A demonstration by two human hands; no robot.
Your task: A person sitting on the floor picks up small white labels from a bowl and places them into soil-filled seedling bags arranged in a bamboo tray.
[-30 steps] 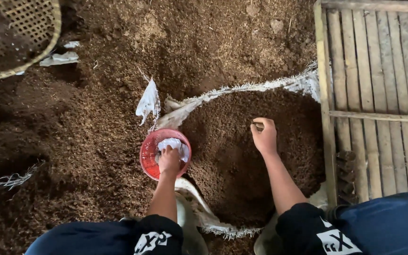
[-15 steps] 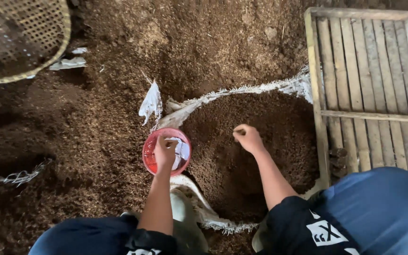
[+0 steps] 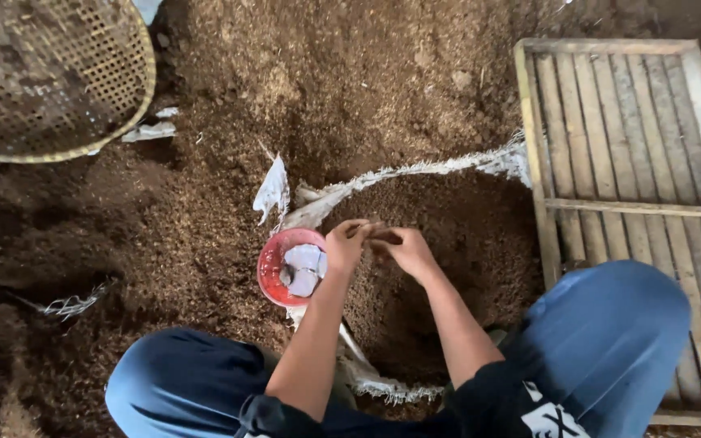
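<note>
Where the two hands meet at the centre of the frame, the left hand [image 3: 347, 242] and the right hand [image 3: 406, 248] touch at the fingertips above the open sack [image 3: 480, 165]. Both hands have their fingers drawn together, pinching a small brown item between them; the item is too small to identify. Whether either hand is fully clamped on it cannot be told.

The sack lies open at centre, its frayed white rim curving from the centre toward the upper right of the frame. It is filled with brown, fibrous loose material [image 3: 448, 235]. The same material covers the ground on the left and upper parts of the frame.

Just beside the left hand, at centre left, sits a red bowl [image 3: 268, 268] holding pale, whitish pieces [image 3: 303, 268]. The bowl touches the sack rim.

A slatted wooden tray [image 3: 634, 138] occupies the right side of the frame. A woven basket [image 3: 50, 73] occupies the upper left corner. White scraps [image 3: 273, 188] lie near the bowl, above it.

The person's knees, in blue trousers [image 3: 610, 341], fill the lower edge of the frame.
</note>
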